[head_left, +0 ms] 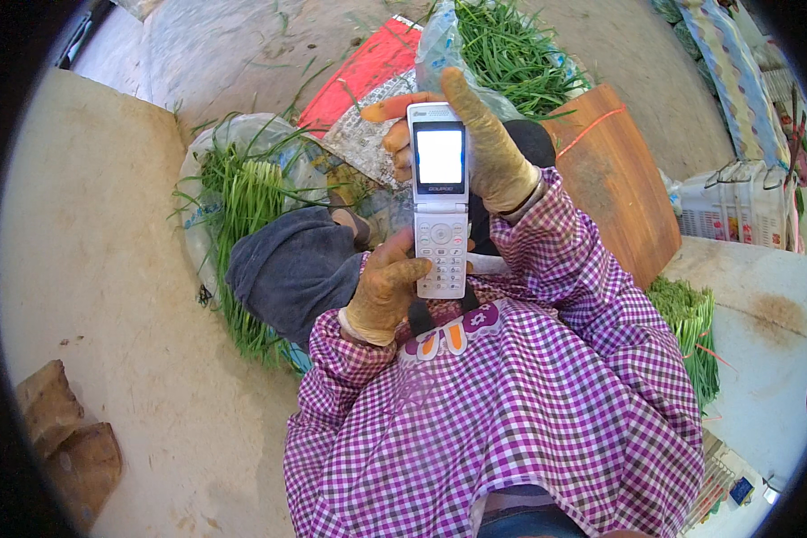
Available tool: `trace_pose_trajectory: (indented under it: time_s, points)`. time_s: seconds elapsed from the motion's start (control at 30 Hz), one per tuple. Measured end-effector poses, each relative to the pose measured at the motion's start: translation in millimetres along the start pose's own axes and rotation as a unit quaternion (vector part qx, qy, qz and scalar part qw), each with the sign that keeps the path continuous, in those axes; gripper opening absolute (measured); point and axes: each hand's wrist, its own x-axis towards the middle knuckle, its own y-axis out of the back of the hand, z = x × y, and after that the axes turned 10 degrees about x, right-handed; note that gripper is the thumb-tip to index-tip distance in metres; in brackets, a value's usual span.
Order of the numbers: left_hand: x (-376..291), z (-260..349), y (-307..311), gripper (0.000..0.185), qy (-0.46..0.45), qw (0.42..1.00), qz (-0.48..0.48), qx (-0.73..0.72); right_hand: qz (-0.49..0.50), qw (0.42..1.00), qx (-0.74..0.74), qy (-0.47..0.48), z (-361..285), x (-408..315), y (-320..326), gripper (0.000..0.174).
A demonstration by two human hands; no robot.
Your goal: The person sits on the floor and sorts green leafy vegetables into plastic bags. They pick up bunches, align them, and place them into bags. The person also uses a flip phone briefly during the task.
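Observation:
A white flip phone (441,249) is unfolded and upright in front of me, its screen lit white and its keypad below. My right hand (487,138), in a stained thin glove, holds the upper half; its fingers pass behind the phone and show at the left edge. My left hand (387,289), gloved too, grips the lower half with the thumb on the keypad. Beyond the phone lie green leafy stalks (511,64) on clear plastic. A bunch of cut green stalks (249,195) rests at the left by my knee, partly on a plastic bag (202,141).
A wooden board (608,181) with a red string lies at the right. Past it are a tied green bundle (686,336) and a white plastic crate (733,205). A red sheet (370,74) lies on the floor ahead. Brown scraps (81,464) lie at lower left.

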Motion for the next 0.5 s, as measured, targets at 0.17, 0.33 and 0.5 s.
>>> trace_pose_trajectory:
  time_s: [0.17,0.33,0.5]
  points:
    - [0.3,-1.3,0.4,0.074,0.002,1.000,0.000,0.002,0.007,1.000,-0.007,0.001,0.7,-1.1,2.0,0.096]
    - [-0.1,-2.6,-0.1,0.073,0.003,1.000,-0.002,-0.015,-0.006,1.000,-0.022,0.001,-0.9,-0.8,1.3,0.096]
    - [-0.6,-3.2,-0.5,0.072,0.008,0.999,0.001,-0.034,-0.025,1.000,-0.018,0.004,-0.8,-1.6,2.7,0.095]
